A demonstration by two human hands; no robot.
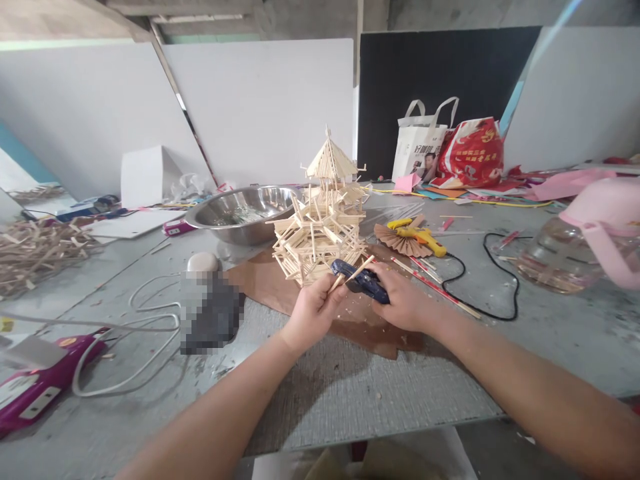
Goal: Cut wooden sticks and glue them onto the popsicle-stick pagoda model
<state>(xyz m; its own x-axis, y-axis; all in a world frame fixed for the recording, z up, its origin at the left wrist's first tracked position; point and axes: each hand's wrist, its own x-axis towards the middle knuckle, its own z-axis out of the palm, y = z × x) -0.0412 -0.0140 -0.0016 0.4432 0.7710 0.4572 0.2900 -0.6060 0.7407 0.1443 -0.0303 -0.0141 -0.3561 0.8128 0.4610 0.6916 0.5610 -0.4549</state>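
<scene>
My left hand (316, 308) is closed on a thin wooden stick (362, 267), which slants up to the right. A second short stick end shows by its fingertips. My right hand (406, 300) is wrapped around a dark blue hand tool (367, 283), which looks like cutters. The tool lies against the stick, between the two hands; its jaws are not clear. Just behind the hands stands a tower-shaped model (320, 237) of pale wooden sticks, with a pointed roof on top. Brown paper (265, 283) lies under the model.
A steel basin (240, 233) stands behind left. To the right are a yellow glue gun (425, 241) with a black cord, a brown paper fan (400, 241) and a pink-lidded bottle (560, 257). A purple power strip (45, 387) and white cable lie left, beyond them piled sticks (40, 257).
</scene>
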